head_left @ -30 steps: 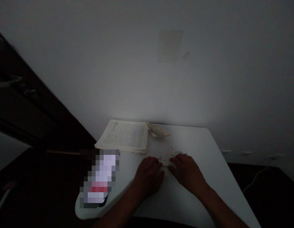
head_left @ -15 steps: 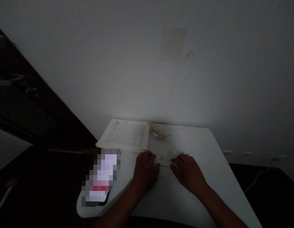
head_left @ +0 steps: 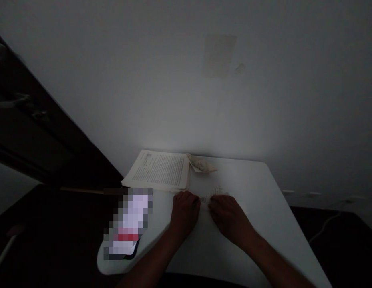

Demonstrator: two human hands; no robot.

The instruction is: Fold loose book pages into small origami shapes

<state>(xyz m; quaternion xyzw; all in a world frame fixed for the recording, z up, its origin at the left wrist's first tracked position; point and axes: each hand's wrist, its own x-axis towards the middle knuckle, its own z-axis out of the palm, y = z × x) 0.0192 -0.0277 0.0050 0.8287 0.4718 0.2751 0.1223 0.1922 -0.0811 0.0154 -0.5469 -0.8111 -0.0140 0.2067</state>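
A printed sheet of paper (head_left: 215, 192), folded to a peak at its far side, lies on the white table between my hands. My left hand (head_left: 185, 212) is closed, its fingers pinching the paper's left part at the near edge. On the other side my right hand (head_left: 229, 214) is closed on the paper too, thumb and fingers together, covering much of it. The near part of the sheet is mostly hidden by my fingers. Beyond them rests a folded paper boat (head_left: 202, 165), touching the right edge of an open-lying stack of printed pages (head_left: 161, 170).
A phone (head_left: 130, 224) with a blurred, lit screen lies at the table's left edge. The white table (head_left: 248, 176) stands against a pale wall (head_left: 173, 80). A dark door (head_left: 32, 112) with a handle is at left. At right a cable (head_left: 326, 224) hangs by the wall.
My right hand has moved left, nearer my left hand, and its fingers have closed up. The near flap of the paper, flat before, is now drawn up under my fingers.
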